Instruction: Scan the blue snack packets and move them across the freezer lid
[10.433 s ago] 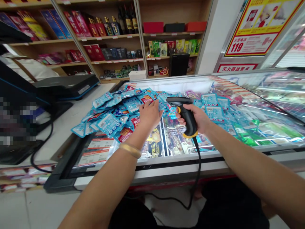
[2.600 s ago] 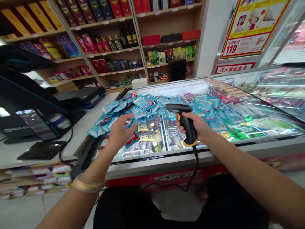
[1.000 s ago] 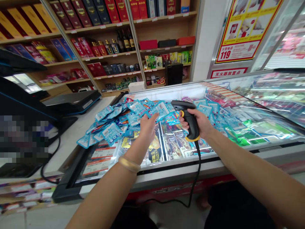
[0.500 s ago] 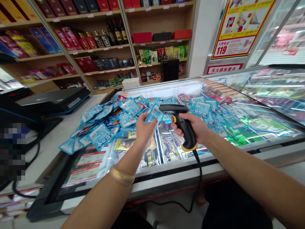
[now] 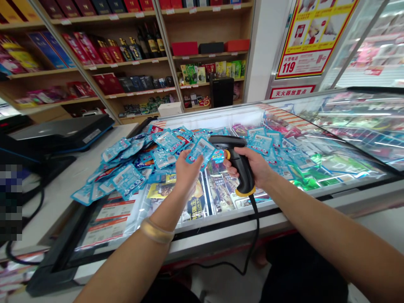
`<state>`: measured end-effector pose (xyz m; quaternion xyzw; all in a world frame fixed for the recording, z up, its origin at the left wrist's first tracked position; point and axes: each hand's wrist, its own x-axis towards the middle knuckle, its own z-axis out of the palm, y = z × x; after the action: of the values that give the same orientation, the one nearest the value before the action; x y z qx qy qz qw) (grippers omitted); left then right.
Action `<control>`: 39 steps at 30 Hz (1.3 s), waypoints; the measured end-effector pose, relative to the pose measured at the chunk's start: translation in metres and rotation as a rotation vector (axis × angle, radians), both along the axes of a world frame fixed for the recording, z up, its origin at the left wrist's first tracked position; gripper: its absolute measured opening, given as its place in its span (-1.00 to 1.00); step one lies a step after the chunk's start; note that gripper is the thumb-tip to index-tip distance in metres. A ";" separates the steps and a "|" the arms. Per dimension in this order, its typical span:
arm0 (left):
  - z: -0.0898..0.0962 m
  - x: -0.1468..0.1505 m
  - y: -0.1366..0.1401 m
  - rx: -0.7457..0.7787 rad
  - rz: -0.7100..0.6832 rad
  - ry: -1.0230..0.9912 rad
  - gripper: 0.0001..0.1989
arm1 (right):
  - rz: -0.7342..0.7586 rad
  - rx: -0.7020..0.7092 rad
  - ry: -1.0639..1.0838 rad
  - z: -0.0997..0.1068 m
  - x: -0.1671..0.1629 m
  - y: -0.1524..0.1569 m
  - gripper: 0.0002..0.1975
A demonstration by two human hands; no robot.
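Between the thumb and fingers of my left hand [image 5: 187, 168] is a blue snack packet [image 5: 202, 150], its printed side turned up. My right hand [image 5: 251, 165] grips a black and yellow barcode scanner [image 5: 242, 168] by its handle, its head pointing left toward the packet. A cable runs down from the handle. To the left, a heap of similar blue packets [image 5: 128, 179] lies on the glass top of a chest freezer [image 5: 186, 242]. More blue packets [image 5: 263, 143] lie to the right, beyond the scanner.
A black weighing scale [image 5: 91, 128] stands on the white counter [image 5: 59, 198] at left. Wooden shelves [image 5: 132, 63] with bottles and boxes line the back. Frozen goods show through the glass. The scanner cable [image 5: 256, 235] hangs over the freezer's front edge.
The packet in my left hand is turned flatter, showing more of its face. My view has shifted slightly right. The scanner stays in my right hand, close to the packet.
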<state>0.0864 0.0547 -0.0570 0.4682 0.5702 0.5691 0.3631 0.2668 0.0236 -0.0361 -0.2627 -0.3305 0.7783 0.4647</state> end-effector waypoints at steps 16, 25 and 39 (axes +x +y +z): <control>0.023 0.139 0.036 0.046 -0.451 0.459 -0.33 | -0.424 -0.044 0.072 0.010 0.124 -0.007 -0.85; 0.013 0.140 0.025 0.107 -0.500 0.787 -0.25 | -0.465 -0.099 0.109 0.002 0.128 -0.007 -0.86; 0.044 -0.045 0.045 0.305 0.127 0.897 -0.58 | -0.211 0.034 0.053 0.027 0.035 0.015 -0.83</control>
<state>0.0415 0.0994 -0.0128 0.6798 0.6081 0.4091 -0.0270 0.3017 0.0385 -0.0091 -0.2675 -0.3018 0.7259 0.5572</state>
